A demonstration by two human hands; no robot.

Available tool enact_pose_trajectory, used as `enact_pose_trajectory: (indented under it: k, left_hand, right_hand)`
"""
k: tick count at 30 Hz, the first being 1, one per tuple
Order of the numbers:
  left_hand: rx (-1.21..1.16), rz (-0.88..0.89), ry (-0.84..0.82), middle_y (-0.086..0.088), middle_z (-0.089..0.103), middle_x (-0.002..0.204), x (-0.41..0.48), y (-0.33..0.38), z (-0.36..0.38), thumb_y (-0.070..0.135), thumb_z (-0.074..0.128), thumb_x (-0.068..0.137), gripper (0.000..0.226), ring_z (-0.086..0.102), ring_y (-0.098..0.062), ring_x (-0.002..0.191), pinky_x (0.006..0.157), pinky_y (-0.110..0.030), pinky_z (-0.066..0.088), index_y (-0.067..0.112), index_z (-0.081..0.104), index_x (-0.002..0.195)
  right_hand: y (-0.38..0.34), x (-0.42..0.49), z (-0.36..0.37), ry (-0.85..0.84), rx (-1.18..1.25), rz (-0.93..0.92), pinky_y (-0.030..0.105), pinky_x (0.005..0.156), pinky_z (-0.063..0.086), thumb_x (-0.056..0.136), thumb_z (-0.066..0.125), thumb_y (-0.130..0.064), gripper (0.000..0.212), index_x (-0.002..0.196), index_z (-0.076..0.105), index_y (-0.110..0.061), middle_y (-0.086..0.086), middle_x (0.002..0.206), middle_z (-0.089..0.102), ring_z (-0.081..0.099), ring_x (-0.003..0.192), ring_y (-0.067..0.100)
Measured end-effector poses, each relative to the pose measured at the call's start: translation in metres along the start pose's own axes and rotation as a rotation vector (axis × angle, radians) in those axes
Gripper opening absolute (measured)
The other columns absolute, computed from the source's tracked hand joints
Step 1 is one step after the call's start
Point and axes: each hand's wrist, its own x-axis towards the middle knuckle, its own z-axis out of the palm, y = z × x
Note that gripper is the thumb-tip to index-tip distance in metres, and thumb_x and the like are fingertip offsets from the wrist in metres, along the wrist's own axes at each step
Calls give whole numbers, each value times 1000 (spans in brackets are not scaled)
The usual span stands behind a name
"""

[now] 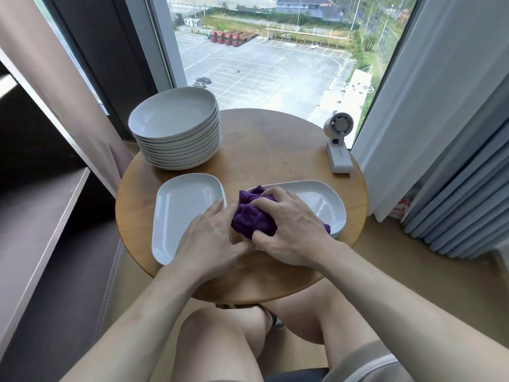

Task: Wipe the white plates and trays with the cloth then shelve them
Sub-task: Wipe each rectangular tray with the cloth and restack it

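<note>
A purple cloth (253, 216) lies bunched on the left end of a white tray (322, 199) on the round wooden table (261, 139). My right hand (286, 224) grips the cloth from above, fingers curled over it. My left hand (212, 238) lies beside it with straight fingers touching the cloth's left side and the edge of that tray. A second white tray (179, 208) lies to the left, partly under my left hand. A tall stack of several white plates (176, 128) stands at the table's back left.
A small white desk fan (338, 144) stands at the table's back right. Dark shelves (41, 205) run along the left. Curtains (440, 133) hang on both sides of the window behind the table. My knees are under the table's near edge.
</note>
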Motion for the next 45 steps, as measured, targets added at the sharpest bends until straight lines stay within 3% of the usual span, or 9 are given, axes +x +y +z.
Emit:
enact_pose_trajectory:
  k: [5,9,15,20,27,30,33,39,45]
  left_hand:
    - [33,-38,-14,1,50,138,2,-4,3,88,51,69,96,52,-26,126,103,-41,44,43,34,151]
    - [65,-71,-31,-1,33,162,4,-5,5,87,57,70,104,37,-25,146,116,-41,34,38,27,158]
    - [55,-87,-20,-2,29,165,2,-5,5,84,61,73,104,31,-24,150,119,-41,29,37,27,158]
    - [45,-86,-6,-3,32,163,2,-3,6,80,63,75,100,32,-24,149,120,-42,32,36,27,158]
    - [30,-51,2,-5,34,162,4,-2,6,72,66,78,96,30,-26,149,120,-43,29,33,30,158]
    - [16,16,34,0,54,139,2,2,4,63,72,81,77,42,-28,137,110,-48,39,28,50,147]
    - [18,64,59,5,58,124,0,4,3,58,73,83,65,47,-27,130,103,-50,44,29,58,138]
    - [68,37,47,3,48,154,-1,3,2,55,67,86,67,25,-18,151,112,-41,34,40,46,147]
    - [81,20,29,4,49,148,-1,5,-2,71,62,83,62,37,-22,142,102,-41,40,40,54,136]
  right_hand:
    - [9,-1,-7,-5,-16,-13,41,103,45,76,56,-52,59,130,63,-29,-2,138,54,51,122,25]
    - [28,-10,-15,64,-45,46,38,101,44,76,58,-50,56,128,65,-30,-5,138,55,52,122,25]
    - [52,-19,-22,241,-163,236,44,103,33,80,54,-58,54,126,62,-33,-1,140,52,48,124,28]
    - [46,-7,-16,201,-212,378,52,109,29,82,56,-70,59,130,51,-36,1,146,41,40,132,32]
    - [33,8,-3,200,-293,322,50,116,26,85,54,-70,61,129,53,-28,8,142,45,42,127,34]
    - [25,14,5,192,-308,280,49,115,27,86,52,-69,57,125,54,-27,8,141,46,41,129,34]
    - [13,19,12,159,-304,225,48,111,31,86,53,-67,58,126,53,-25,10,140,46,42,127,35]
    - [-8,13,21,126,-234,126,45,88,41,85,55,-64,54,120,53,-23,9,130,49,46,110,33]
    - [13,1,-3,59,-139,125,41,95,44,80,64,-62,54,121,55,-29,0,127,49,47,111,27]
